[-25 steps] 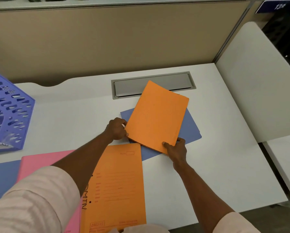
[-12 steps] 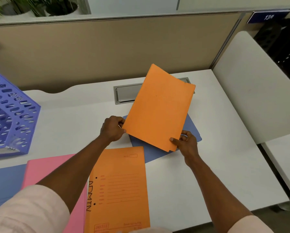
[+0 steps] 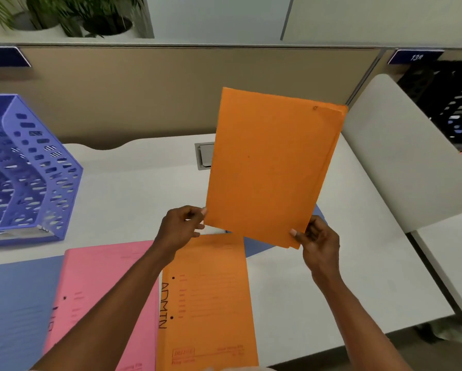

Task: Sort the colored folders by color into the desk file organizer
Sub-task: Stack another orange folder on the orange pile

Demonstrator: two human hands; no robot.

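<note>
I see the left hand [image 3: 180, 227] and right hand [image 3: 319, 241] pinching a plain orange card folder [image 3: 272, 167] in their fingers [image 3: 294, 233] above the white worktop [image 3: 133, 188]; purple slotted plastic organizer [image 3: 29, 170] at nine o'clock.

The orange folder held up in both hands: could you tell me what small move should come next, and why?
Probably swing the held orange folder left toward the purple organizer: left hand and right hand grip its lower corners, it is off the desk, upright.

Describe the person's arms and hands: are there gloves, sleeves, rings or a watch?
The left hand and the right hand are bare, with no gloves or rings visible. Both forearms are bare too: no watch, no bracelet, no sleeve in view.
</note>
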